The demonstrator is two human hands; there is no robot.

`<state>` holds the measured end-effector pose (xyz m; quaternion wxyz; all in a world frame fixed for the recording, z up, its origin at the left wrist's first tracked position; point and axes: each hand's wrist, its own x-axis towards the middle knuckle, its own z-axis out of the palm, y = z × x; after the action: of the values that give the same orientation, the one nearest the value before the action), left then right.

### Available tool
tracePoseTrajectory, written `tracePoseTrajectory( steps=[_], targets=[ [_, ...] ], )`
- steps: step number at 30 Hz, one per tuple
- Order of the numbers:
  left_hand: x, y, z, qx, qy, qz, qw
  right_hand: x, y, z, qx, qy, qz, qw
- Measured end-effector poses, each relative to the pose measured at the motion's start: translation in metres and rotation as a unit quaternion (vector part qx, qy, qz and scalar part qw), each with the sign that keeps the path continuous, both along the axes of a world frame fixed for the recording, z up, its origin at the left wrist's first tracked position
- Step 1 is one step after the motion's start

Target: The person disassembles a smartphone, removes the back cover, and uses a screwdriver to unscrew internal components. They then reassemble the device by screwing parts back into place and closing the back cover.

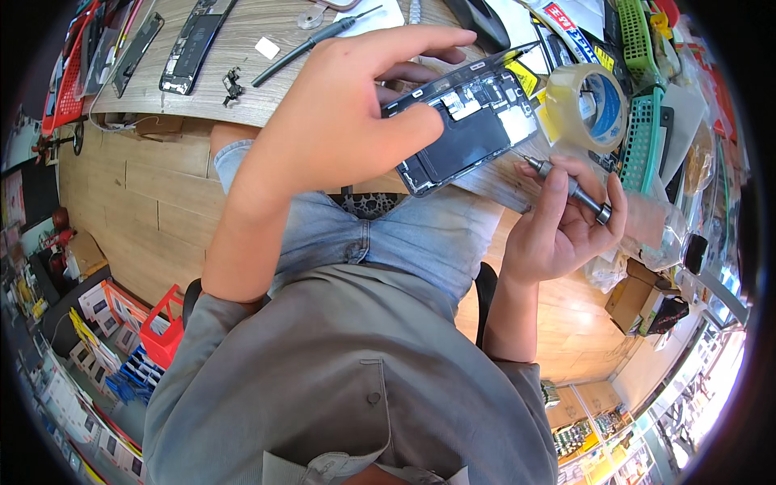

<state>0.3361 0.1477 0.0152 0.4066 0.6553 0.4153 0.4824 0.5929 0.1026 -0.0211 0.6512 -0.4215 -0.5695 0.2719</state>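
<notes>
My left hand (347,113) grips an opened phone (473,137), its thumb over the inner face and its fingers behind. The phone is tilted, with its dark battery and circuit board showing. In my right hand (558,218) is a grey metal screwdriver (575,192), held between thumb and fingers. Its thin tip points up and left, close to the phone's lower right edge; whether they touch I cannot tell. Past my left hand, a second, dark screwdriver (311,47) lies on the table.
On the wooden table (234,44) lie another opened phone (196,48), a small black part (233,86) and a white square piece (267,48). A roll of clear tape (570,105) stands right of the phone, beside green baskets (641,133). A red basket (61,101) sits far left.
</notes>
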Motion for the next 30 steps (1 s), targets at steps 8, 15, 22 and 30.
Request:
tracePoseTrajectory(
  steps=[8,15,22,30],
  targets=[
    [0.017,-0.023,-0.019,0.045,-0.108,0.096,0.989,-0.022,0.012,0.008,-0.002,0.027,0.024,0.999],
    [0.01,-0.015,-0.029,0.265,0.082,0.121,0.953,-0.031,0.02,0.009,-0.018,0.013,0.045,0.999],
    [0.014,-0.024,-0.026,0.26,0.125,0.127,0.949,-0.033,0.019,0.009,-0.037,0.059,0.075,0.995],
    [0.015,-0.023,-0.032,0.257,0.132,0.125,0.949,-0.03,0.017,0.011,-0.048,0.074,0.139,0.986]
  ],
)
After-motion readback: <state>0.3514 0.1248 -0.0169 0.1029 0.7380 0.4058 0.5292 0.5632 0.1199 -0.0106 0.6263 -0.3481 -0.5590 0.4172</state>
